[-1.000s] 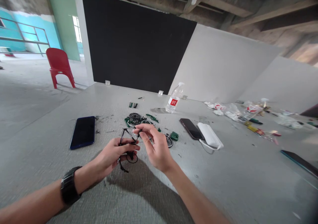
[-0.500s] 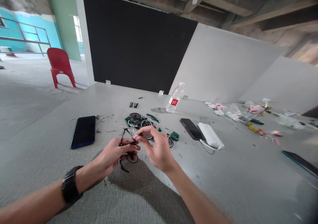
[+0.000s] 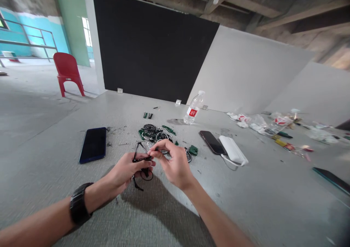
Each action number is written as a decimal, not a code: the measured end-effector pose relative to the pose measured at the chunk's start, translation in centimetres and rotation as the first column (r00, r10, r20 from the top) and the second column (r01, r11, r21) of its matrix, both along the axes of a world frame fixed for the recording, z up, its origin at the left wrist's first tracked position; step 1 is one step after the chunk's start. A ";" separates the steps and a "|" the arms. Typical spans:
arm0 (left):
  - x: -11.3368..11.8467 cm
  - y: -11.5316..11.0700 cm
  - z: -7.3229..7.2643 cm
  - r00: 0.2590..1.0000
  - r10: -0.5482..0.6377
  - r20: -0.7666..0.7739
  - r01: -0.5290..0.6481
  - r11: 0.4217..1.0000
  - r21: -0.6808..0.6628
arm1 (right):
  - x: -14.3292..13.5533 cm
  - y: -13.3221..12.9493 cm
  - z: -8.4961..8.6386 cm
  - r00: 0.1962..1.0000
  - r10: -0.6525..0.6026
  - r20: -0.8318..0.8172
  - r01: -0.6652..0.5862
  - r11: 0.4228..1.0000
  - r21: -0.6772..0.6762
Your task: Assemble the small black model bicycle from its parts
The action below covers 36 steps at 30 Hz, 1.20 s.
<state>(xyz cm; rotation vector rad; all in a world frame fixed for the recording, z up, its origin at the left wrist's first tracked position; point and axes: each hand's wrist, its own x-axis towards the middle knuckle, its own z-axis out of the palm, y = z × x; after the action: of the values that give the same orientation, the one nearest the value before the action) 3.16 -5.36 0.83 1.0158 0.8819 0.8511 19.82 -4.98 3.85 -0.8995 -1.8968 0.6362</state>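
My left hand [image 3: 126,167] is closed around a small black bicycle-like frame [image 3: 138,184], whose thin bars stick out above and below the fingers. A thin black ring [image 3: 147,174] hangs under the fingertips. Pinched at the top of the frame, my right hand [image 3: 173,163] has thumb and forefinger together on something too small to make out. Just beyond the hands lies a pile of small black and green parts with a spoked wheel [image 3: 150,127]. Another wheel [image 3: 188,155] and a green block [image 3: 193,150] lie right of my right hand.
A dark tablet or phone [image 3: 93,145] lies left. To the right are a phone [image 3: 212,142] and a white power bank [image 3: 233,150] with a cable. A bottle [image 3: 194,107] stands behind; plastic litter [image 3: 258,124] lies far right.
The whole view has shifted slightly, so things appear a little further right. Both hands keep nearly the same pose on the black frame.
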 end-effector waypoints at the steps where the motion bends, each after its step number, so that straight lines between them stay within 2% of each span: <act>1: 0.0 0.0 0.0 1.000 0.008 -0.002 -0.008 1.000 0.007 | 0.0 0.0 -0.1 1.000 -0.023 -0.005 0.023 1.000 0.005; 7: 0.0 0.0 0.3 0.998 0.070 -0.003 -0.070 0.995 0.067 | -0.5 -0.3 -0.7 0.979 -0.205 -0.005 0.204 0.966 0.158; 11: -0.3 0.4 0.3 0.990 0.110 -0.085 -0.089 0.971 0.220 | -0.2 0.0 -0.9 0.981 -0.177 0.080 0.151 0.954 0.259; 13: -0.7 0.8 0.2 0.962 0.186 -0.199 -0.109 0.933 0.344 | 0.2 0.2 -1.0 0.957 -0.195 0.216 0.120 0.940 0.320; 15: -1.1 1.3 0.2 0.887 0.323 -0.329 -0.137 0.866 0.481 | 0.4 0.4 -1.0 0.900 -0.233 0.368 0.086 0.923 0.375; 19: -1.6 1.4 0.5 0.744 0.538 -0.396 -0.174 0.728 0.663 | 0.2 0.3 -1.1 0.778 -0.330 0.534 0.063 0.888 0.456; 24: -1.8 1.2 0.8 0.680 0.621 -0.389 -0.140 0.631 0.763 | -0.5 -0.2 -1.2 0.678 -0.450 0.581 0.111 0.844 0.524; 29: -1.9 1.1 0.3 0.647 0.640 -0.415 -0.053 0.580 0.813 | -1.0 -0.5 -1.8 0.638 -0.472 0.608 0.155 0.852 0.499; 33: -1.7 0.8 0.1 0.640 0.648 -0.413 -0.001 0.538 0.843 | -1.2 -0.5 -2.4 0.660 -0.457 0.596 0.159 0.860 0.484; 36: -1.6 0.5 0.0 0.650 0.667 -0.364 -0.011 0.487 0.873 | -1.3 -0.7 -2.4 0.756 -0.383 0.530 0.188 0.904 0.384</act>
<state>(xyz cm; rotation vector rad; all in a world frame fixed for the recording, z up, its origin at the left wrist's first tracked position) 1.53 -4.81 0.79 2.1370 1.4195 1.3735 18.50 -5.70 1.49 -1.2502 -2.2484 -0.1772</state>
